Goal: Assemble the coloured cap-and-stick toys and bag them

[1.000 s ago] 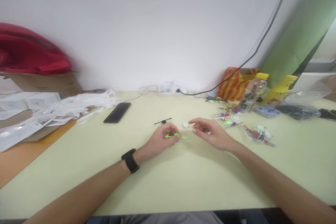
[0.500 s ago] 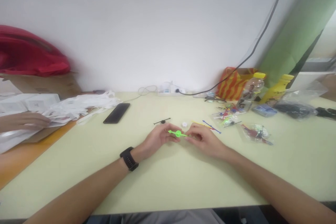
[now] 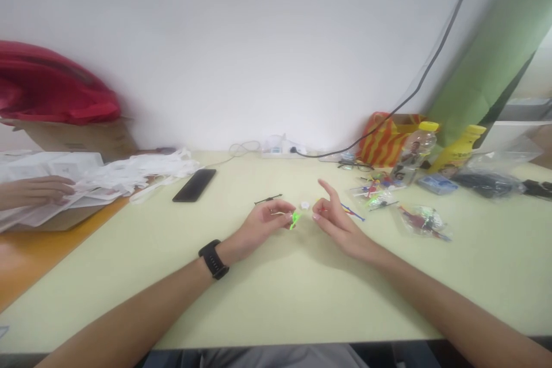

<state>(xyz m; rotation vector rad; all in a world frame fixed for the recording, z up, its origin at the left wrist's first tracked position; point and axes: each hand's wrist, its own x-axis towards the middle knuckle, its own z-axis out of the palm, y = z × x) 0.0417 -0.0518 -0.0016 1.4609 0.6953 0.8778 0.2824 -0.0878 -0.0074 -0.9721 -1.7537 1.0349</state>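
Between the thumb and fingers of my left hand (image 3: 269,221) is a green plastic arrow spinner (image 3: 295,219), held above the table and partly hidden by the fingertips. My right hand (image 3: 338,223) is just to the right, apart from the spinner, with its index finger raised and stretched out and nothing in its grasp. A small white round piece (image 3: 305,205) lies on the table beyond the gap between my hands. Behind my left hand lies a black arrow (image 3: 268,199). A blue arrow (image 3: 354,213) lies behind my right hand, which partly covers it and the pieces beside it.
A black phone (image 3: 194,185) and white straps (image 3: 146,169) lie to the left, near another person's hand (image 3: 37,191). Bagged colored parts (image 3: 425,221), a clear bottle (image 3: 416,149), a yellow bottle (image 3: 457,149) and a striped bag (image 3: 379,141) are on the right. A power strip (image 3: 280,148) sits by the wall.
My right hand has let go of the green spinner and moved slightly right, its index finger lifting. The spinner has turned from lying sideways to steeply slanted in my left hand.
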